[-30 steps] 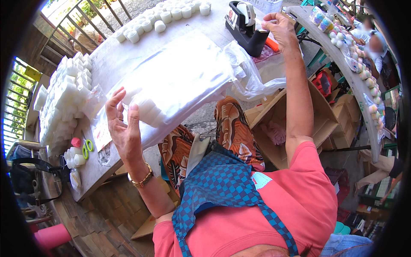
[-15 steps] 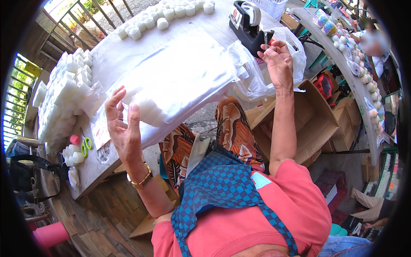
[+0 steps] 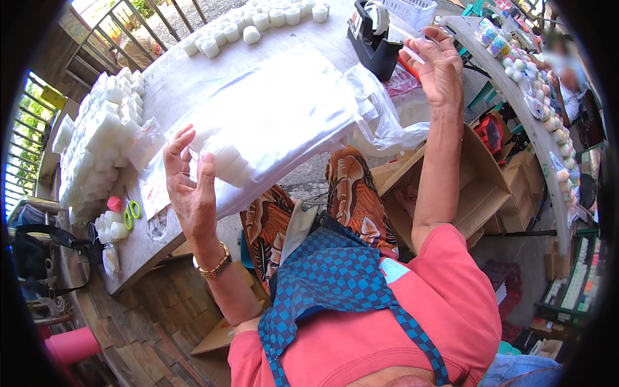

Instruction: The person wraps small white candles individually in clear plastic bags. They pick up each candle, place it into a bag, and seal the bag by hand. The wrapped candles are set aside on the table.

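My left hand (image 3: pixel 191 187) curves its thumb and fingers round the near-left end of a pack of white cup-shaped pieces (image 3: pixel 232 166). The pack is in clear plastic, and glare hides part of the grip. My right hand (image 3: pixel 440 72) is raised to the right of a black tape dispenser (image 3: pixel 377 55), its fingertips pinched on a thin strip of clear tape (image 3: pixel 414 55). Under the pack a white sheet (image 3: pixel 277 97) covers part of the table, washed out by sunlight. Thin clear plastic bags (image 3: pixel 380 119) hang over its right edge.
Many white cups are heaped on the left (image 3: pixel 100 129), with more cups (image 3: pixel 261 21) along the far edge. Green-handled scissors (image 3: pixel 131 215) lie at the near-left corner. An open cardboard box (image 3: pixel 474 174) stands below my right arm. Another person sits beyond a curved table (image 3: pixel 538 106).
My right hand has moved right and upward, away from the dispenser, with the tape strip. My left hand stays by the pack. The plastic bag at the right edge has shifted.
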The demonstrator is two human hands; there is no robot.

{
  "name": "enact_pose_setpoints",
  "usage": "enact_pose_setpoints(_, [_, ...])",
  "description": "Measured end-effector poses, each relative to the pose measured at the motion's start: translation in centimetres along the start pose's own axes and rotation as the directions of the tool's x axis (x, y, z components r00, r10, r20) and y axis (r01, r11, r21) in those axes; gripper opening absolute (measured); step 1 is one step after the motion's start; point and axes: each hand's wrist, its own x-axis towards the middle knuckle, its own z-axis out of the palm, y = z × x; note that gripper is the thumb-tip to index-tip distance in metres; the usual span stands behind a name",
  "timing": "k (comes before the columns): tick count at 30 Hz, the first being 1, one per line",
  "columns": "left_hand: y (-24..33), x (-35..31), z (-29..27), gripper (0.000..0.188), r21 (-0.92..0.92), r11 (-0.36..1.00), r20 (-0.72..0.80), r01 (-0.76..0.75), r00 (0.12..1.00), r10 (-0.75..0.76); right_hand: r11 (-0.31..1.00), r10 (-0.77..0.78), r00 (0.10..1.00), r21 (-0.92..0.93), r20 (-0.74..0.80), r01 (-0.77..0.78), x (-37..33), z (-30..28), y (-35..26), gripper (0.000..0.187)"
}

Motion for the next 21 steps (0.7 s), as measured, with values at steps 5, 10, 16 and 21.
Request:
enact_pose_setpoints(5, [0.3,-0.2,0.1,0.037,0.007,1.000,-0.012,0.015,1.000,-0.015,0.995,0.034,0.990,0.089,0.138,-0.046,-2.8,-0.7,-3.6,0.046])
enact_pose_setpoints(10, [-0.2,-0.1,-0.2,0.038,0.047,0.999,-0.010,-0.015,1.000,0.016,0.990,0.138,0.977,-0.056,0.161,-0.130,-7.1,-2.0,-2.8,0.049])
enact_pose_setpoints(16, [0.1,-0.1,0.0,0.038,0.048,0.999,-0.020,0.008,1.000,-0.007,0.769,0.123,0.991,-0.637,0.057,-0.058,-8.5,-3.9,0.1,0.043])
enact_pose_setpoints(21, [0.2,-0.1,-0.1,0.039,0.070,0.997,-0.020,0.015,1.000,-0.013,0.294,-0.122,0.956,-0.910,0.268,0.292,-7.9,-5.0,1.8,0.052])
